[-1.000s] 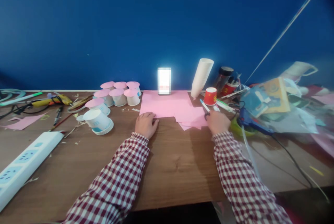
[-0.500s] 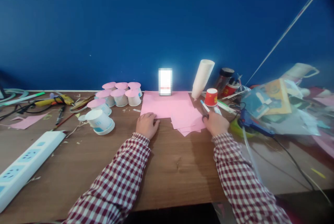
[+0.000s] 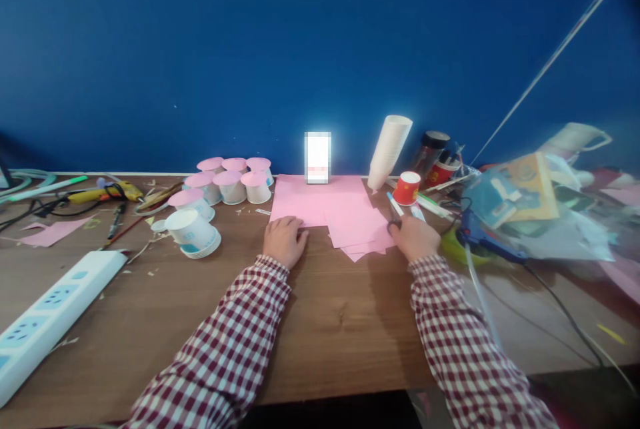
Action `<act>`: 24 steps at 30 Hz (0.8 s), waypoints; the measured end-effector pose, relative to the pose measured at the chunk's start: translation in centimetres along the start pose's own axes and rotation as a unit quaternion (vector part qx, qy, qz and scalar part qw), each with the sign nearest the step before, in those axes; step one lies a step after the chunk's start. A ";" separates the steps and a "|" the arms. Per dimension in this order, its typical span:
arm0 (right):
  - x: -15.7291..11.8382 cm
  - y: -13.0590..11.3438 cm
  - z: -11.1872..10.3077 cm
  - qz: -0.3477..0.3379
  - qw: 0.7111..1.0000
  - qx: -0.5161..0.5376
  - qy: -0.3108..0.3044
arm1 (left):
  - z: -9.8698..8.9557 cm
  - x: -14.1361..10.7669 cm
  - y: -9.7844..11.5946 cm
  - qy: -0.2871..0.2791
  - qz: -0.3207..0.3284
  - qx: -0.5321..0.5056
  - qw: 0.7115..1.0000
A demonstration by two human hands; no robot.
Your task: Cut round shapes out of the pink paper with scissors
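Note:
My left hand (image 3: 285, 242) lies palm down at the near edge of a large pink sheet (image 3: 310, 202), its fingers stretched out and holding nothing. My right hand (image 3: 417, 237) is beside a stack of smaller pink paper pieces (image 3: 357, 225), closed around the dark handles of a pair of scissors (image 3: 393, 223). Its fingertips are partly hidden. Just beyond it, a red paper cup (image 3: 407, 189) leans toward me, close to a blue-and-white pen (image 3: 393, 200).
White cups topped with pink discs (image 3: 230, 179) stand at the left behind nested white cups (image 3: 193, 232). A power strip (image 3: 55, 309) lies front left. A tall cup stack (image 3: 390, 152) leans at the back. Blue glue gun (image 3: 487, 239) and bagged clutter (image 3: 525, 195) fill the right.
The red cup has tipped slightly toward me, showing more of its white base. Both hands have hardly moved.

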State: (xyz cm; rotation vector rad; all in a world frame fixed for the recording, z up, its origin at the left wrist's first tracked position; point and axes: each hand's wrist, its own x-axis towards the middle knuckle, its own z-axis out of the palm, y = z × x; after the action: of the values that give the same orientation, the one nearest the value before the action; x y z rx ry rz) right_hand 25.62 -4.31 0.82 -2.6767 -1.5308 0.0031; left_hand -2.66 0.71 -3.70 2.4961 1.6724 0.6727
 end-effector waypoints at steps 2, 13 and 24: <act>0.0 -0.2 0.1 -0.014 1.000 0.004 -0.003 | 0.0 -0.2 0.5 -0.004 0.023 -0.014 1.000; -0.4 -0.8 0.3 -0.090 0.993 0.077 -0.012 | 0.6 -0.2 1.6 -0.025 0.104 -0.100 0.989; -0.7 -0.6 0.2 -0.037 0.999 -0.007 0.030 | 0.0 -0.6 2.2 -0.073 0.115 -0.084 0.987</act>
State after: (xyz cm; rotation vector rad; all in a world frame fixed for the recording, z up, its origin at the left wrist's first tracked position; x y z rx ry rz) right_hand 24.71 -4.60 0.62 -2.6022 -1.6165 -0.0915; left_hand -0.96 -0.75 -3.24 2.5697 1.2377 0.6038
